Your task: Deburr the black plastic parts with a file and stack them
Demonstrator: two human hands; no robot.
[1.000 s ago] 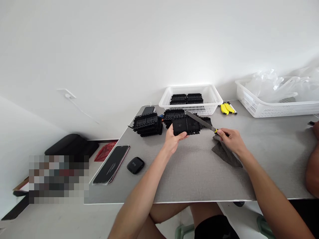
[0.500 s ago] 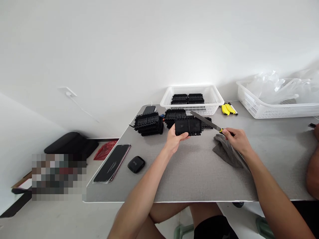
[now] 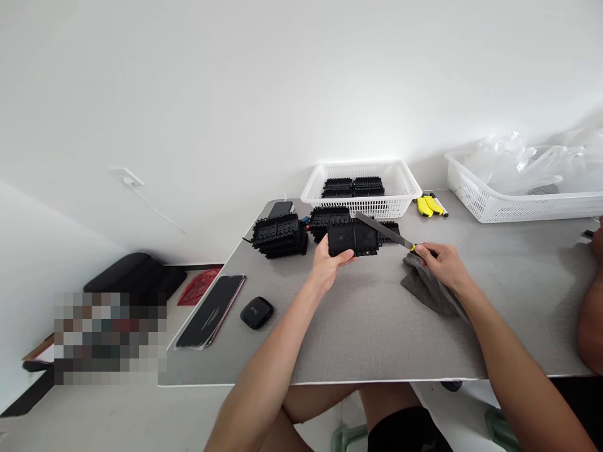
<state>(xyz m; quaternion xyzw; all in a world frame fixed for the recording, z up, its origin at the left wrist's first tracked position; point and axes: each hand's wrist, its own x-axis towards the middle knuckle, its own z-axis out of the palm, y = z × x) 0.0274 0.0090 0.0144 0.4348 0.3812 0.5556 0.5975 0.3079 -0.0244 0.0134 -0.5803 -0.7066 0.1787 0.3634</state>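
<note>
Head view: the black case [image 3: 256, 312] bears unreadable writing.

Flat black plastic part [image 3: 352, 237] held upright, metal file [image 3: 382, 230] across it

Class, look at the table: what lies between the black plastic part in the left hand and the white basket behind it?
In the head view, more black parts lie between the held black part and the white basket.

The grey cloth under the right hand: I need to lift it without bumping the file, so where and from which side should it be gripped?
Pinch the grey cloth at its near corner, coming from the table's near edge. It lies flat and crumpled, and that end juts clear of the right hand holding the file.
</note>
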